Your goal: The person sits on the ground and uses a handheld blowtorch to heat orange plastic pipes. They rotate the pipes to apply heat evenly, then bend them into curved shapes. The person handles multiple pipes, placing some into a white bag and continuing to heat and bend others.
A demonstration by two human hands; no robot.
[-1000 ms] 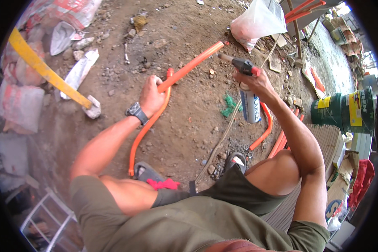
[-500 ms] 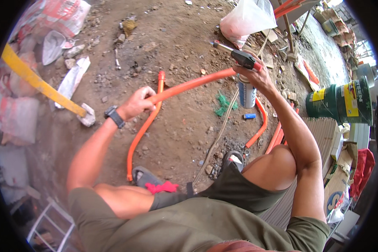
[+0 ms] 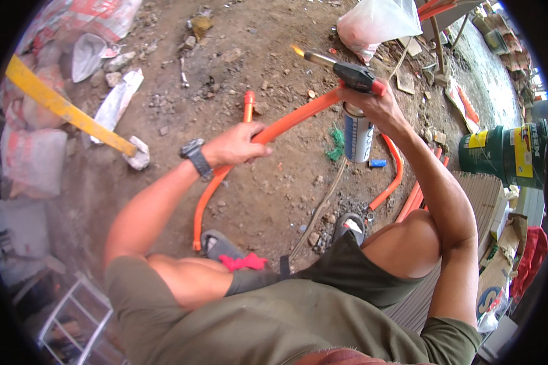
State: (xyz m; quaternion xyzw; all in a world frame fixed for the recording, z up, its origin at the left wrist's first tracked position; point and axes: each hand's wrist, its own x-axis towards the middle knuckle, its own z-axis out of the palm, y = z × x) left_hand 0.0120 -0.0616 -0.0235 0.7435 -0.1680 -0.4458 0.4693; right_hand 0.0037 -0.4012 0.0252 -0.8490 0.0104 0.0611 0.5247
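Observation:
My left hand [image 3: 234, 146] is closed around an orange plastic pipe [image 3: 304, 114], which slants up to the right across the view. The pipe's far end runs up to my right hand [image 3: 376, 108], whose fingers wrap the head of a gas torch [image 3: 356, 77]. Beneath that hand hangs the torch's white and blue canister [image 3: 359, 139]. A small yellow-orange flame [image 3: 297, 51] burns at the nozzle, which points up and left, away from the pipe. Behind my left hand, a second bent orange pipe [image 3: 202, 213] lies on the dirt.
Right of centre lie a short bent orange pipe [image 3: 398, 173], a blue cylinder [image 3: 377, 163] and green netting [image 3: 335, 143]. Green buckets [image 3: 481, 152] stand at the right. A yellow bar [image 3: 67, 109] and sacks [image 3: 33, 161] are at the left. Pink cloth [image 3: 243, 261] lies by my foot.
A flame now shows at the torch nozzle, where none was visible before. My left hand has shifted right along with the view, and the held pipe slants more steeply.

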